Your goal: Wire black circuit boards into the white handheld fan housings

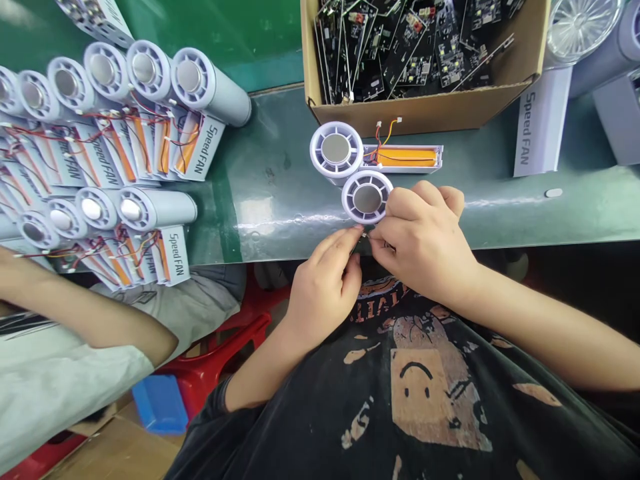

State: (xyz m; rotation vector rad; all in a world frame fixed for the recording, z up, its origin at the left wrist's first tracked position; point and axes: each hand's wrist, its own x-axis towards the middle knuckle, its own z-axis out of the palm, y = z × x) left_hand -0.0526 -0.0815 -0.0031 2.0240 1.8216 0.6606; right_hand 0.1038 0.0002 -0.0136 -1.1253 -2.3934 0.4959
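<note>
My left hand (pixel 325 287) and my right hand (pixel 420 240) meet at the bench's front edge, their fingertips pinching a tiny connector or wire end (pixel 364 235). Its exact form is too small to tell. My right fingers press against the lower rim of a round white fan head (pixel 367 197), and the part below that rim is hidden by my hands. Just behind lies an opened white fan handle (pixel 403 157) holding an orange battery, with red and yellow wires. Its own fan head (pixel 336 149) sits at its left end.
Several white fans (pixel 190 77) and Speed FAN cards (pixel 193 150) with loose wires stand in rows on the green bench (pixel 280 167) at left. A cardboard box (pixel 425 113) of circuit boards sits behind. A co-worker's arm (pixel 85 313) reaches in at left.
</note>
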